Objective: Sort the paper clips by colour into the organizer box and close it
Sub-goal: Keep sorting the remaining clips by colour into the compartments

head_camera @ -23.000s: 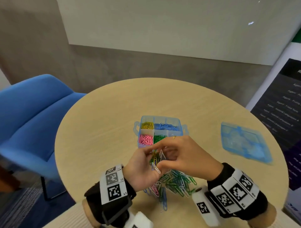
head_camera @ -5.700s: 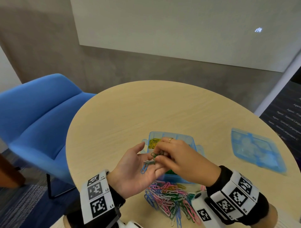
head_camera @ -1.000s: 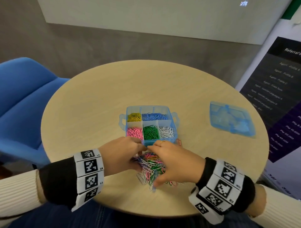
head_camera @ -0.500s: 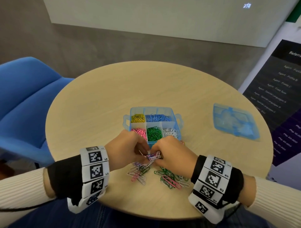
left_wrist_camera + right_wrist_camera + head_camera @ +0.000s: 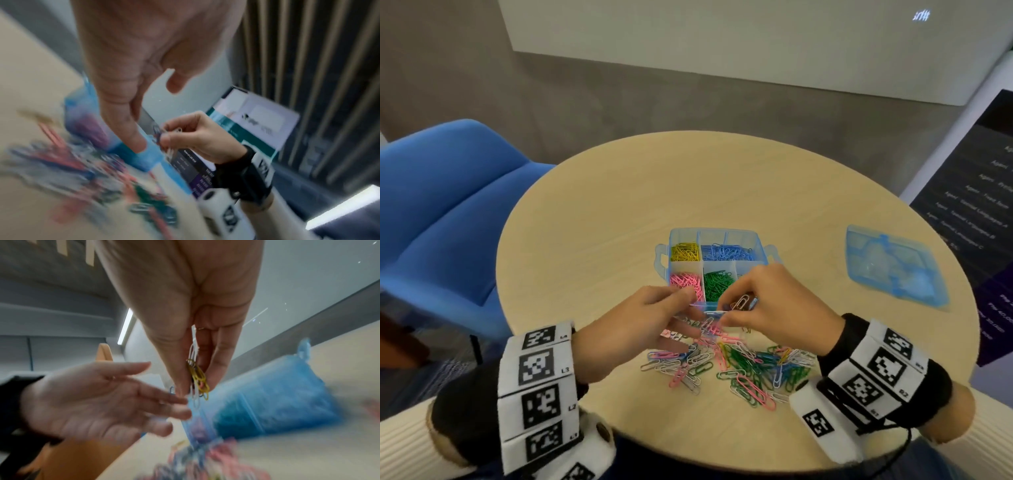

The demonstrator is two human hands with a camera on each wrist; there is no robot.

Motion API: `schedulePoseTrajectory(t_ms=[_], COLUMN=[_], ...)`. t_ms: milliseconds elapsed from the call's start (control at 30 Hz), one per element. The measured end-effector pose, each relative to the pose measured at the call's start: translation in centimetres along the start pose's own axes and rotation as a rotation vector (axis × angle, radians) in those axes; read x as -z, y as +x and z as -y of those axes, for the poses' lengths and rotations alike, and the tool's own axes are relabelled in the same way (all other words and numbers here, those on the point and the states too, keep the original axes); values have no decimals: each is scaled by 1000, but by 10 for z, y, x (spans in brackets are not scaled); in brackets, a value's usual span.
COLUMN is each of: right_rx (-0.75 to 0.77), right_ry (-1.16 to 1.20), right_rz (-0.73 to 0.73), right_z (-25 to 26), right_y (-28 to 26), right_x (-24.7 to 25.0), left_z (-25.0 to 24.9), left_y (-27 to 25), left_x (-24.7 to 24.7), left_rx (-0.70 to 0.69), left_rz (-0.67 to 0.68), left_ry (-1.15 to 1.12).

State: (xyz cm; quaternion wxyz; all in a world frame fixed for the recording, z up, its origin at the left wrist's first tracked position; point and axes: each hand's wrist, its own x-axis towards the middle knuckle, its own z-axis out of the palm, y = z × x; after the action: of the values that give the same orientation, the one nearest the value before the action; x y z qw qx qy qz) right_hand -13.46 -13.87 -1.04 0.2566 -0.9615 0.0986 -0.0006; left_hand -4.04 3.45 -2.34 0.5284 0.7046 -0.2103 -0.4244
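Head view: clips (image 5: 739, 303) within right hand (image 5: 774, 308)

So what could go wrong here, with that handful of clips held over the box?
The right hand pinches a mixed bunch of clips, yellow, white and pink together, right above the open box. If the grip slips, colours could land in the wrong compartment. The loose pile lies near the table edge, so a sweep of the left hand might knock some off.

box (image 5: 763, 247): translucent blue plastic | table (image 5: 619, 212): matt pale wood | clips (image 5: 743, 370): glossy
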Motion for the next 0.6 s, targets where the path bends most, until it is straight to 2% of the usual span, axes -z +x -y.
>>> schedulePoseTrajectory(t_ms=[100, 200, 267, 333, 400, 467, 600], right_rx=[69, 165, 234, 290, 307, 288, 197], right_ry=[51, 120, 146, 119, 112, 207, 125], right_rz=[-42, -65, -36, 3, 24, 17, -172], right_z=[6, 17, 25, 28, 25, 18, -7], right_y=[2, 2, 2, 1, 1, 0, -2], right_x=[14, 22, 19, 13, 12, 17, 24], left_z=[-5, -4, -4, -6, -8, -7, -3], left_y=[4, 9, 10, 11, 13, 16, 20], left_x=[-10, -18, -25, -31, -36, -36, -32], left_rx=[218, 328, 327, 278, 235, 215, 200], left_rz=[-6, 178, 308, 329, 314, 249, 169], left_ry=[-403, -667, -905, -1080, -1159, -1245, -1370])
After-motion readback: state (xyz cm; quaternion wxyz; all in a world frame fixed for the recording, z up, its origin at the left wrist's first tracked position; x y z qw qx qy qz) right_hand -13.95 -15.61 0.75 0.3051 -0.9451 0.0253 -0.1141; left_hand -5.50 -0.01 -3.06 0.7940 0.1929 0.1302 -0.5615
